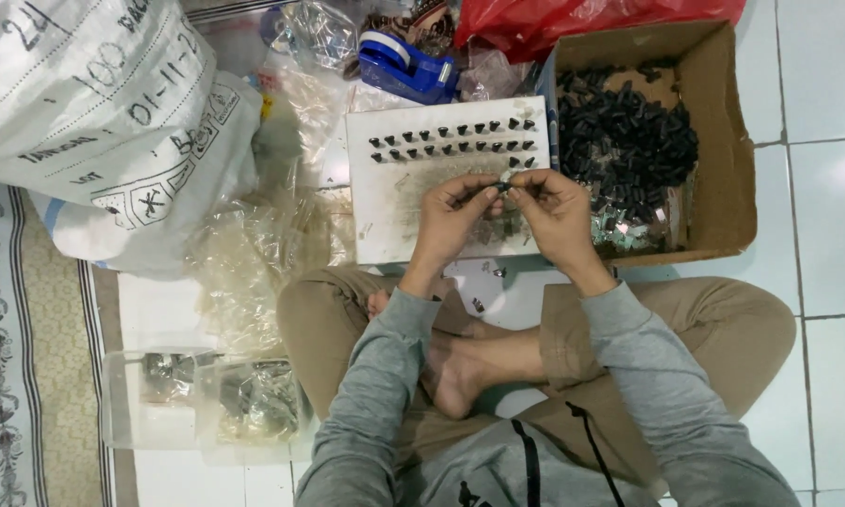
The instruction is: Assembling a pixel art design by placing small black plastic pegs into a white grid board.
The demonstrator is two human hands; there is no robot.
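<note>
1. Small black piece [503, 187]: pinched between the fingertips of both hands, above the lower half of the white board, just under its rows of pegs.
2. Left hand [453, 214]: fingers curled, thumb and forefinger gripping the small black piece from its left side.
3. Right hand [556, 208]: fingers curled, thumb and forefinger gripping the same piece from its right side; the two hands meet at the fingertips.
4. White board [385, 216]: flat on the floor before the crossed legs, bearing rows of small black pegs [451, 138] across its upper part.
5. Cardboard box [728, 141]: touching the board's right edge, open, holding a heap of black parts [629, 136] and some pale bits in its lower corner.
6. Blue tape dispenser [402, 64]: beyond the board's top edge.
7. Red plastic bag [554, 21]: behind the box.
8. Large white sack [94, 103]: far left.
9. Clear plastic bags [253, 253]: left of the board, crumpled.
10. Clear containers [160, 404]: beside the left knee.
</note>
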